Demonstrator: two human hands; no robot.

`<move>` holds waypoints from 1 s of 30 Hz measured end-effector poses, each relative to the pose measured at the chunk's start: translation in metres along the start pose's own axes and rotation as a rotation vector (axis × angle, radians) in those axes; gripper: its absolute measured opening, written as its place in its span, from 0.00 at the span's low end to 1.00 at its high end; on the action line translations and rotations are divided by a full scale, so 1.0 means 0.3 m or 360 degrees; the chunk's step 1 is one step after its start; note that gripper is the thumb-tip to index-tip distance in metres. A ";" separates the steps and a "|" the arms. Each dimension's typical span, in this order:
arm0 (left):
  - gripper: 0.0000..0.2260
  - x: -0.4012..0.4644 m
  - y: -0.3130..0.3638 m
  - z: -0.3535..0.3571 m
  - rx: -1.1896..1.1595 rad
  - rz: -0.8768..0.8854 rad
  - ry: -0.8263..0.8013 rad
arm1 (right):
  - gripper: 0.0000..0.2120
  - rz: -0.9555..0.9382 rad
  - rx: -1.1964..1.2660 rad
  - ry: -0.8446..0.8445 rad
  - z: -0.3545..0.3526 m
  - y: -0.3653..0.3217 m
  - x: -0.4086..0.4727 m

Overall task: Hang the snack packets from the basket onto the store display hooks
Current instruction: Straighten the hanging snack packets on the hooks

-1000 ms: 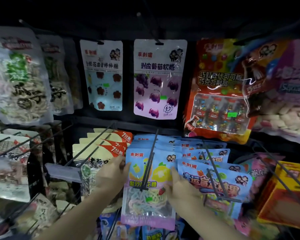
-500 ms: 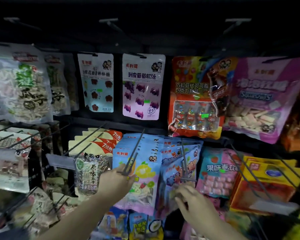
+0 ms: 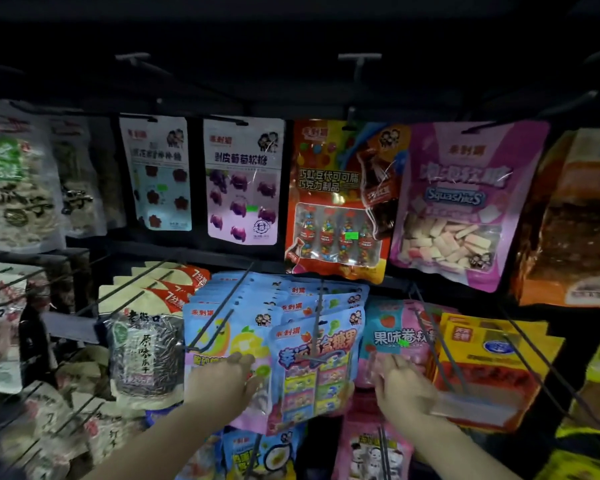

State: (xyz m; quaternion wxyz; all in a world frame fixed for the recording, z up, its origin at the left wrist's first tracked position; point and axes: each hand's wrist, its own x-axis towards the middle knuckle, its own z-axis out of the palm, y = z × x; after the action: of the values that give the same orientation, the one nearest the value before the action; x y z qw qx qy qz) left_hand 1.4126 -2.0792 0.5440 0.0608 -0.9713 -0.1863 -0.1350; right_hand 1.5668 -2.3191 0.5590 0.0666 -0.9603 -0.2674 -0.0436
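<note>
My left hand [image 3: 222, 382] grips the front lemon candy packet [image 3: 222, 327], a blue and pink pouch at the head of a full row on a black hook [image 3: 219, 317]. Beside it on the right hangs a row of blue fruit candy packets [image 3: 316, 358] on its own hook, untouched. My right hand [image 3: 402, 386] pinches the lower left of the pink strawberry roll candy packet [image 3: 395, 337], which hangs on the hook further right. The basket is out of view.
The upper row holds a purple grape gummy packet [image 3: 243, 181], a red chocolate bean packet [image 3: 333, 202] and a pink Squashies packet [image 3: 465, 202]. Sunflower seed packets [image 3: 142, 351] hang at left, orange-yellow packets [image 3: 489, 358] at right. Bare hooks [image 3: 359, 64] jut out above.
My right hand left the blue fruit candy packet, which swung back flat, and moved right onto the pink packet. The left hand stayed on the lemon packet. My view tilted up and right.
</note>
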 end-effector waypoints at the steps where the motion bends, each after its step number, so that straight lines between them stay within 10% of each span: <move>1: 0.21 0.018 0.011 0.014 -0.0067 0.0009 0.0113 | 0.18 0.0001 0.0026 0.0028 0.001 0.005 0.012; 9: 0.20 0.036 0.086 -0.017 -0.0913 -0.0117 0.0477 | 0.28 -0.0139 0.0775 0.0024 0.034 -0.028 0.118; 17: 0.21 0.055 0.065 0.017 -0.0605 -0.0105 0.0439 | 0.31 -0.0052 0.1234 0.0016 0.064 -0.063 0.172; 24: 0.15 0.220 0.057 0.039 -0.0592 -0.0412 0.0120 | 0.08 0.0079 0.1330 0.0277 0.098 -0.038 0.244; 30: 0.13 0.324 0.057 0.054 -0.0374 -0.0359 0.0136 | 0.18 0.0077 0.1152 0.0401 0.142 -0.010 0.311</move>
State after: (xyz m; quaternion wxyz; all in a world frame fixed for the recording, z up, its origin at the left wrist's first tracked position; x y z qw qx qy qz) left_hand 1.5099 -2.0588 0.5549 -0.0607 -0.9380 -0.2743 -0.2031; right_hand 1.6469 -2.2629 0.5283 0.4346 -0.8679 -0.2323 -0.0625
